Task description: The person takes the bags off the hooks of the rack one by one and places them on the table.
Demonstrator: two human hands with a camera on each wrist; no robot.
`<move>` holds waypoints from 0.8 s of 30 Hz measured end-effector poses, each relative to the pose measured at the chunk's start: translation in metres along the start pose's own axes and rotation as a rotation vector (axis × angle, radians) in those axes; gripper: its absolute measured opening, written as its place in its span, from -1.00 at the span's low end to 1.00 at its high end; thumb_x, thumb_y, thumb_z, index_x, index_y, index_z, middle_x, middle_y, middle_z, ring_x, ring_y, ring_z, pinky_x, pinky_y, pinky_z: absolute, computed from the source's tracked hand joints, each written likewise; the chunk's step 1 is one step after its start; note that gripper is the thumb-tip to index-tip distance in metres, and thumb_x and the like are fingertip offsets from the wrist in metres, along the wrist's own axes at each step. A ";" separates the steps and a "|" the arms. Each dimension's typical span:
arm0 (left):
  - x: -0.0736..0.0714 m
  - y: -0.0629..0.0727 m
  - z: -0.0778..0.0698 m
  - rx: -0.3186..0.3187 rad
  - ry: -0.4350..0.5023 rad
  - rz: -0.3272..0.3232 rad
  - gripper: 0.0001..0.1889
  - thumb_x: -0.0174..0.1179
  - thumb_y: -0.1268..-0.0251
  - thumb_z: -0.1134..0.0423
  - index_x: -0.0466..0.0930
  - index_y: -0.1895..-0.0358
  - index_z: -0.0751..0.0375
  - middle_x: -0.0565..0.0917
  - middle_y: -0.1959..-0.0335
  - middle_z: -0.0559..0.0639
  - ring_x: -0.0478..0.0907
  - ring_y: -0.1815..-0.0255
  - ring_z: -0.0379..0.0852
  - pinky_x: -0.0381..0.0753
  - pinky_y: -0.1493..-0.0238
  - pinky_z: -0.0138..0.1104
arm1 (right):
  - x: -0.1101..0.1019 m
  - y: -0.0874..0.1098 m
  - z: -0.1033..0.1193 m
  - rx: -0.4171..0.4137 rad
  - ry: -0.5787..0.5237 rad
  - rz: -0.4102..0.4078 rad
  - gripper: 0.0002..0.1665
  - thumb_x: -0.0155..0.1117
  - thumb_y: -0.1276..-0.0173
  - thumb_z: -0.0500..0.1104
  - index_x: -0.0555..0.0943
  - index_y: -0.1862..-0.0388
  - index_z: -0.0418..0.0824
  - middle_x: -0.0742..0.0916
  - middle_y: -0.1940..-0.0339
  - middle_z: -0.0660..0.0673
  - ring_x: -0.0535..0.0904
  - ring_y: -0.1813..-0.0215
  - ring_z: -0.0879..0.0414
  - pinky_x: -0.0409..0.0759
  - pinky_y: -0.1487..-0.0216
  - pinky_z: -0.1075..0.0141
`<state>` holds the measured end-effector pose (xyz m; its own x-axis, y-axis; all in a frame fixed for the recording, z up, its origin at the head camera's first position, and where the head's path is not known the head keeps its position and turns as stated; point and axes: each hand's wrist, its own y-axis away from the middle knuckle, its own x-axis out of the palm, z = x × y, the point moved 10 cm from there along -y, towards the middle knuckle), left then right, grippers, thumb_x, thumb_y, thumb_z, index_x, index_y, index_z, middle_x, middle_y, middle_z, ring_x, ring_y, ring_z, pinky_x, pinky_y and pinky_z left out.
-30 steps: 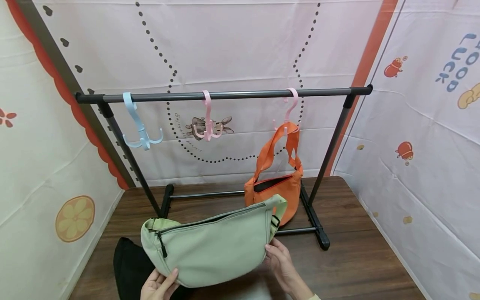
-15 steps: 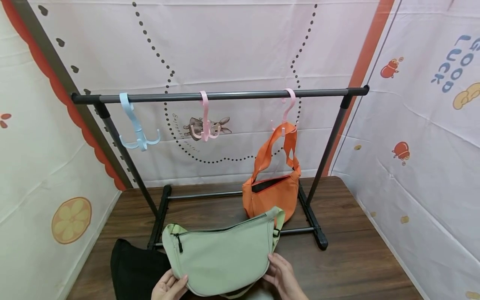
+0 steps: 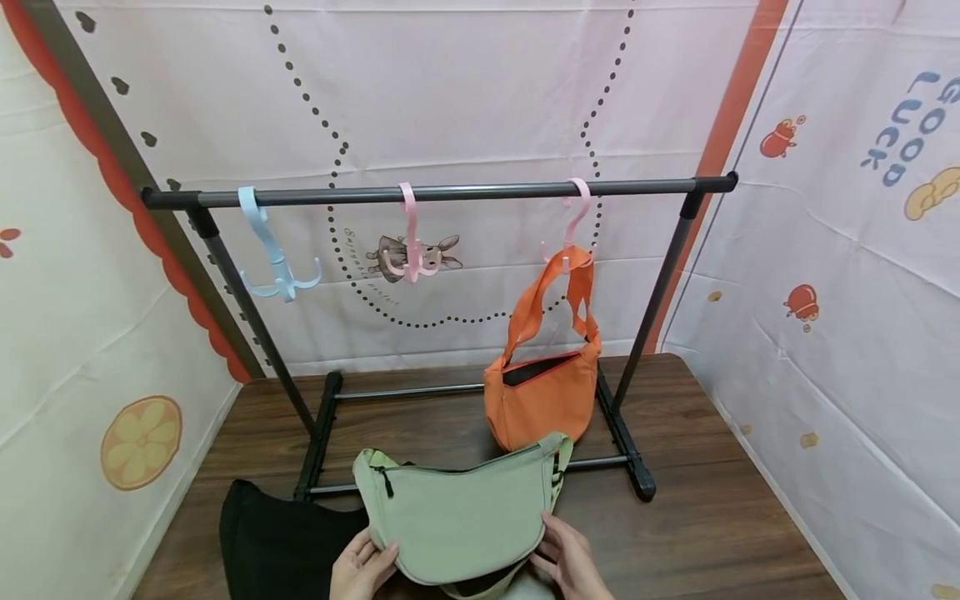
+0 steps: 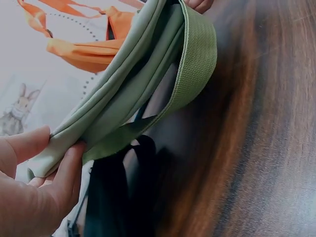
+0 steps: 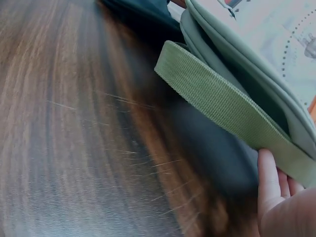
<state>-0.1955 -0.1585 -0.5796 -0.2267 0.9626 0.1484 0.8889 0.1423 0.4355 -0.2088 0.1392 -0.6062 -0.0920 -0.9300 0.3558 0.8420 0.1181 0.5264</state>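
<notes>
A sage-green sling bag (image 3: pixel 461 521) with a zip along its top is held up between both hands, above the front of the table. My left hand (image 3: pixel 363 568) pinches its lower left edge; the left wrist view shows thumb and fingers on either side of the fabric. At the lower right edge my right hand (image 3: pixel 567 562) grips the bag, its thumb at the green webbing strap (image 5: pixel 217 96), which loops below. Beside the left hand lies a black bag (image 3: pixel 281 542), partly covered by the green one. An orange bag (image 3: pixel 543 404) hangs behind by its strap.
A black rack (image 3: pixel 480 192) spans the table (image 3: pixel 712 517). On its bar are a blue hook (image 3: pixel 277 258), a pink hook (image 3: pixel 412 237) and another pink hook (image 3: pixel 579 217) bearing the orange bag. Printed cloth walls (image 3: pixel 810 250) enclose the back and sides.
The green bag has come down and its left end has swung right, with the left hand moving right along with it. The right hand has shifted only slightly. More of the black bag shows.
</notes>
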 end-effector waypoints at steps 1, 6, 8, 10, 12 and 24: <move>0.000 -0.002 0.002 0.000 -0.003 -0.004 -0.08 0.37 0.05 0.32 -0.05 -0.27 0.67 0.30 -0.12 0.58 0.58 0.15 0.04 0.61 0.15 -0.13 | -0.001 -0.002 -0.003 0.013 -0.001 -0.006 -0.07 0.17 -0.26 0.09 0.05 -0.32 -0.50 0.64 0.21 -0.02 0.61 0.18 0.15 0.50 -0.05 0.05; -0.001 -0.008 0.010 0.000 -0.008 -0.014 -0.06 0.40 0.10 0.28 0.00 -0.26 0.67 0.42 -0.04 0.52 0.60 0.20 -0.01 0.62 0.18 -0.16 | -0.008 -0.007 -0.018 0.068 -0.033 -0.052 -0.08 0.18 -0.27 0.03 0.02 -0.32 -0.53 0.65 0.29 -0.01 0.62 0.23 0.15 0.52 -0.04 0.10; -0.001 -0.010 0.013 -0.002 -0.009 -0.021 -0.06 0.41 0.12 0.27 0.02 -0.25 0.67 0.47 0.00 0.49 0.61 0.22 -0.04 0.63 0.20 -0.17 | -0.011 -0.007 -0.022 0.071 -0.043 -0.074 -0.08 0.19 -0.26 0.01 0.02 -0.31 -0.54 0.66 0.32 -0.02 0.63 0.23 0.12 0.53 -0.03 0.10; -0.002 -0.013 0.016 -0.005 -0.008 -0.033 -0.06 0.42 0.12 0.27 0.03 -0.25 0.67 0.50 0.03 0.46 0.61 0.24 -0.05 0.63 0.22 -0.17 | -0.013 -0.008 -0.023 0.065 -0.045 -0.089 -0.07 0.20 -0.25 0.01 0.02 -0.31 -0.56 0.67 0.33 -0.03 0.64 0.22 0.10 0.54 -0.01 0.10; -0.003 -0.014 0.018 -0.009 0.003 -0.044 -0.06 0.41 0.12 0.29 0.02 -0.25 0.68 0.49 0.03 0.48 0.62 0.24 -0.04 0.63 0.21 -0.16 | -0.014 -0.008 -0.023 0.050 -0.047 -0.105 -0.06 0.22 -0.23 0.02 0.05 -0.30 -0.57 0.68 0.32 -0.05 0.64 0.21 0.08 0.55 0.01 0.10; -0.003 -0.018 0.032 -0.051 -0.008 -0.046 -0.04 0.40 0.09 0.29 -0.05 -0.25 0.72 0.38 -0.05 0.58 0.60 0.17 0.11 0.62 0.19 -0.12 | -0.017 -0.014 -0.016 -0.018 0.027 -0.163 0.01 0.23 -0.22 0.07 0.04 -0.27 -0.65 0.57 0.01 -0.46 0.60 0.06 -0.11 0.58 0.07 0.10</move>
<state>-0.1982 -0.1563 -0.6158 -0.2633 0.9572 0.1201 0.8560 0.1744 0.4867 -0.2108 0.1477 -0.6319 -0.2140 -0.9455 0.2456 0.8266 -0.0413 0.5612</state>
